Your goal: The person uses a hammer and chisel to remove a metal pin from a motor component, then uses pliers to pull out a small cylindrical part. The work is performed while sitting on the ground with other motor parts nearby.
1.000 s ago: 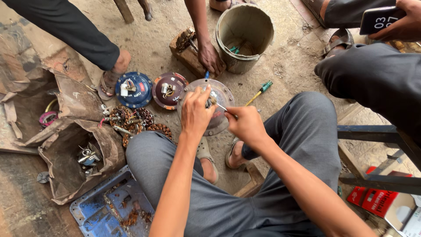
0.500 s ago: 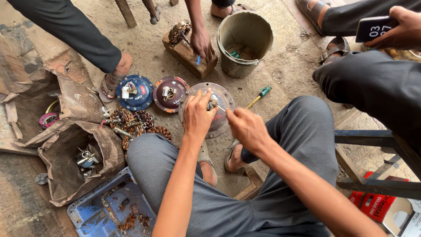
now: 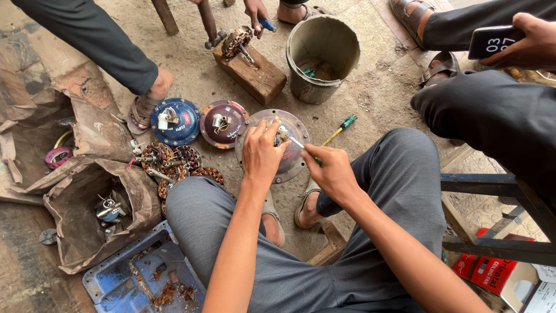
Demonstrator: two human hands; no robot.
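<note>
Since the earlier frame, another person's hand (image 3: 255, 10) has drawn back from the wooden block (image 3: 250, 72) toward the top edge, gripping a blue-handled tool (image 3: 267, 24). Both of the wearer's hands stay on the grey round fan motor cover (image 3: 295, 156), which lies on the dirt floor (image 3: 191, 75) between the knees. Left hand (image 3: 262, 153) rests on the cover, fingers pinched around a small fitting at its centre. Right hand (image 3: 333, 173) is closed around a screwdriver (image 3: 296, 141), its tip at that fitting. Maroon cover (image 3: 223, 124) and blue cover (image 3: 175, 121) lie just beside, with a metal bucket (image 3: 324, 52) beyond.
</note>
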